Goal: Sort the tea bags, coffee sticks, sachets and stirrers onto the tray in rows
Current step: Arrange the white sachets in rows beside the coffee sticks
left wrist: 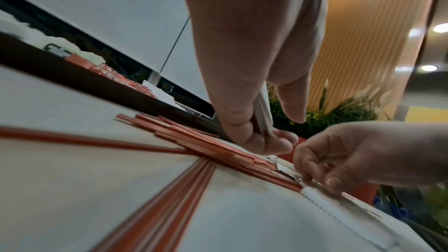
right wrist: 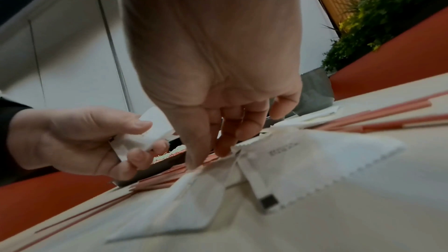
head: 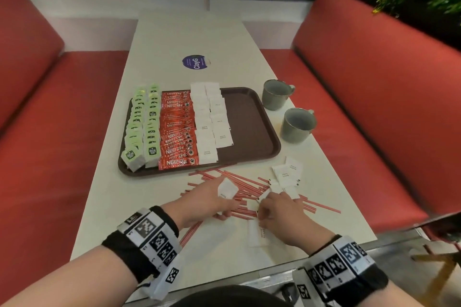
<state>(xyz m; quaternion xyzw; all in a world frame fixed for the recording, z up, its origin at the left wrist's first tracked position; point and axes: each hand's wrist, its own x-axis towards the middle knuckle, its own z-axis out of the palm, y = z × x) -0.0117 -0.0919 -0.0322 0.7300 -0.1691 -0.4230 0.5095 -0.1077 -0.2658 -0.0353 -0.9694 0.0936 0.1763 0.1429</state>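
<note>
From your head view, two mugs (head: 276, 94) stand right of the tray (head: 249, 127); wrist views hide them. Your left hand (head: 210, 203) holds a sachet (head: 226, 190). Your right hand (head: 279, 214) pinches another sachet (right wrist: 303, 162) among the stirrers (head: 245, 188).

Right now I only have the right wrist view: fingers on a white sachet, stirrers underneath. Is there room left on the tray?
Observer: Yes. The right part of the tray is bare; rows of tea bags, coffee sticks and sugar sachets fill the left.
Operator: Any stirrers on it yet?
Observer: None that I can see. The stirrers lie scattered on the table in front of the tray.
Operator: More sachets to collect?
Observer: A few loose sachets lie just beyond the right hand.
</note>
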